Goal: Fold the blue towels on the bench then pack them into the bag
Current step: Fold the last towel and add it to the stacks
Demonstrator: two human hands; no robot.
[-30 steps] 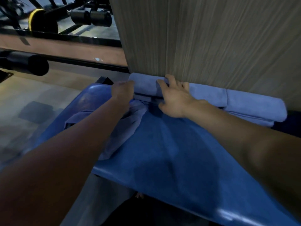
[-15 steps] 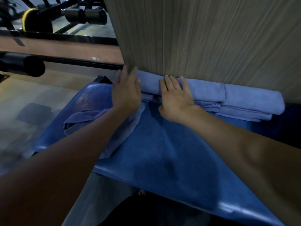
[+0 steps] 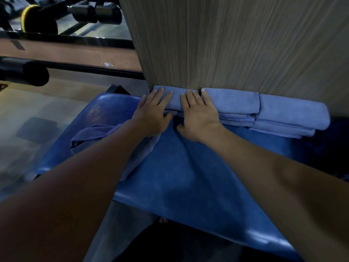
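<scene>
Three folded light-blue towels lie in a row along the back of the blue bench [image 3: 188,182], against a wooden panel. The leftmost folded towel [image 3: 176,98] has both hands flat on it: my left hand [image 3: 152,114] presses its left part, my right hand [image 3: 199,115] its right part, fingers straight. The middle folded towel [image 3: 236,104] and the right folded towel [image 3: 290,116] lie untouched. A crumpled unfolded towel [image 3: 88,138] lies on the bench's left side, partly under my left forearm. No bag is in view.
The wooden panel [image 3: 236,44] rises directly behind the towels. A black padded bar [image 3: 24,72] and gym equipment with a yellow-rimmed weight [image 3: 37,21] stand at the left and back. Light floor [image 3: 28,110] lies left of the bench.
My left hand went from gripping the towel's edge to lying flat on it. Both hands slid forward onto the leftmost folded towel, and my right hand moved a little left.
</scene>
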